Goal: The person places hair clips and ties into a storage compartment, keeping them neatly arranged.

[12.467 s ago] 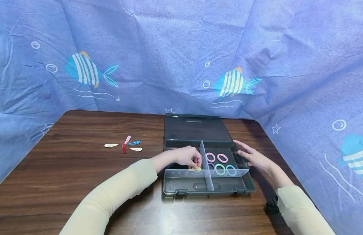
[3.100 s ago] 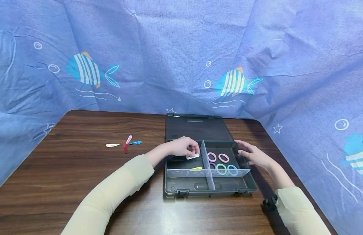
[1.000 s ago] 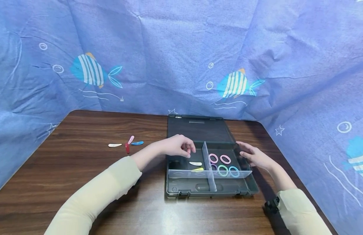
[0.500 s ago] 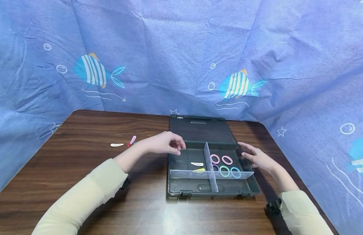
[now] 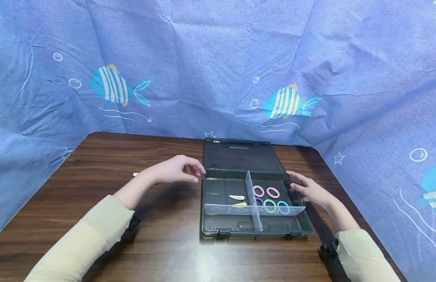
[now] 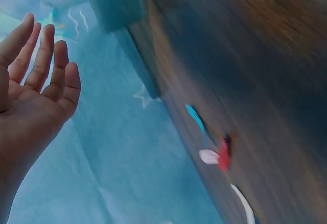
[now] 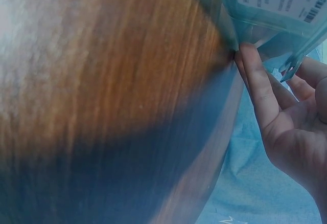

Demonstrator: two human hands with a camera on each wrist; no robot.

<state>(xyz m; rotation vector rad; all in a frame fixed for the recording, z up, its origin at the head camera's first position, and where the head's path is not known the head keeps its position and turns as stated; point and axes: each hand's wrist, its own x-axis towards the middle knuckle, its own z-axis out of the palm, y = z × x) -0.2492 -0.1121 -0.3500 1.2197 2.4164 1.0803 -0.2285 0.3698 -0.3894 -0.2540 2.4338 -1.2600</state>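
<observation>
One table (image 5: pixel 161 221), fish-print backdrop (image 5: pixel 204 70); left hand (image 5: pixel 177 169) empty, relaxed; right hand (image 5: pixel 309 190) loosely touching box (image 5: pixel 221 220).

Left hand (image 5: pixel 177 170) raised, fingers (image 6: pixel 41 63) slightly bent; right hand (image 5: pixel 311 192) held forward, fingers extended.

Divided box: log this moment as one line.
left hand: empty, beside box; right hand: touching box's right side; lid: open; inside: white clip, yellow clip, rings

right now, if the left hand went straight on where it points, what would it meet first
The left hand would likely meet the open box at its left edge, though the hand's height is unclear.
</observation>
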